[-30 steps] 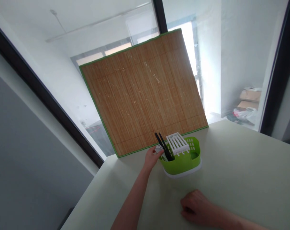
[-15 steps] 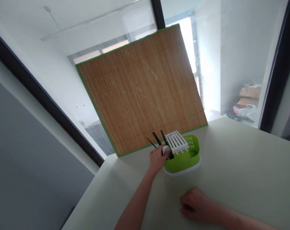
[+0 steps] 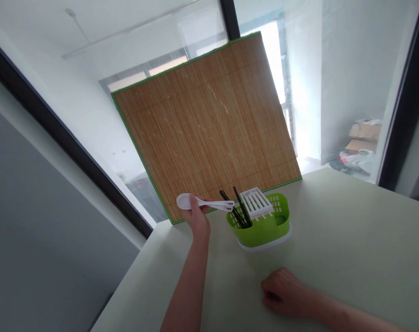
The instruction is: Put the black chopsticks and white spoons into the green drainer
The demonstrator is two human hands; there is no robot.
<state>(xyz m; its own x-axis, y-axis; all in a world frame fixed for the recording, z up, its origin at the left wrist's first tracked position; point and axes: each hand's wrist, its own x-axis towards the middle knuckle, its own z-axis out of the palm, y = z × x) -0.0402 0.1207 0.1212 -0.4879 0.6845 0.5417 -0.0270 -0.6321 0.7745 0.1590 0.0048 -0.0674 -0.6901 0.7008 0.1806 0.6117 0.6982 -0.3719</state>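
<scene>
Spoons (image 3: 212,203) pinched in our left hand (image 3: 197,219), we should swing them clear of the black sticks (image 3: 244,210), right hand (image 3: 282,293) curled loosely at near right.

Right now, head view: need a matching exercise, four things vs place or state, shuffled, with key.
Things:
1. white spoons
2. black sticks
3. brown mat
4. right hand

Place or state:
A. curled, on the near side of the green basket
B. green-edged, upright behind the basket
C. held by the left hand
D. slanting up out of the basket

Pairs: 1-C; 2-D; 3-B; 4-A
</scene>
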